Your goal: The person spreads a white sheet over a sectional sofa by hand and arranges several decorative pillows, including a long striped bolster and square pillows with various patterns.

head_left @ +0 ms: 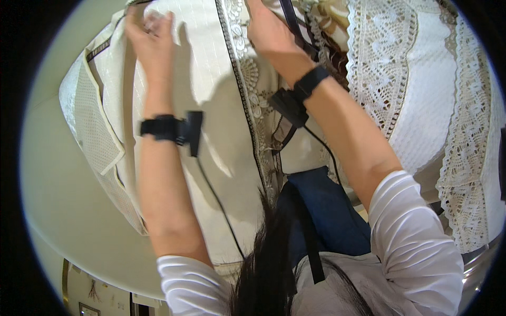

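Note:
My left hand (152,45) is at the top left, over a cream cloth (203,68). Its thumb and fingers curl around a small pale, translucent thing (156,22) that I cannot make out. At the top centre, my right hand (270,32) lies by the cloth's lace trim (252,73); its fingertips are cut off by the upper edge, so what they hold is hidden. Beside that hand runs a black strap (291,21). Folded layers of cloth with a dotted mesh panel (100,142) hang left of my left hand.
White cloth with crocheted lace bands (379,58) drapes on the right. A brown and gold patterned piece (333,23) shows beside it. Each wrist wears a black band with a device and cable. Dark blue cloth (327,210) lies at my lap; a pale curved surface (58,195) spreads left.

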`<state>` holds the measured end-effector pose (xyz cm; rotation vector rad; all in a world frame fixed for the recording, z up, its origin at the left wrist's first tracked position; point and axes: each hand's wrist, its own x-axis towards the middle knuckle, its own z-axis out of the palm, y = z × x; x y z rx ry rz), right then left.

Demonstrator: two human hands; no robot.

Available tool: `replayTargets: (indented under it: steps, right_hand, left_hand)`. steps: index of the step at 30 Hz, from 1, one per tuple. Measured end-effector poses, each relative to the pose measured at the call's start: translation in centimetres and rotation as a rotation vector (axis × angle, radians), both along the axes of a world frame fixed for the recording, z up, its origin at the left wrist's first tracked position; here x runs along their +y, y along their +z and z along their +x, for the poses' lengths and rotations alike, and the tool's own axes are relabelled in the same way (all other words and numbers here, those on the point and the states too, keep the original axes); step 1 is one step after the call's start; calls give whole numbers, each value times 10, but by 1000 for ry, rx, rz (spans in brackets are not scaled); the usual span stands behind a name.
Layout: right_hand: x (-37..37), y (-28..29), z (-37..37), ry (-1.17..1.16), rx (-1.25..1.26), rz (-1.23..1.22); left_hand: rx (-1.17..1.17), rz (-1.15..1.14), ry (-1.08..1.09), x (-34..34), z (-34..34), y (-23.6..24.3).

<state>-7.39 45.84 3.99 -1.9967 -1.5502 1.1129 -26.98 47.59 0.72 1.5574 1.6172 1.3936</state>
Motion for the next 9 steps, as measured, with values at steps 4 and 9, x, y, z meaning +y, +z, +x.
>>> replayTargets:
  steps: [4, 9]
  right_hand:
    - [1, 61, -3, 116, 64, -59]
    - [2, 41, -8, 79, 38, 179]
  left_hand:
    - [88, -398, 2, -63, 72, 12]
    - [128, -297, -82, -93, 114, -5]
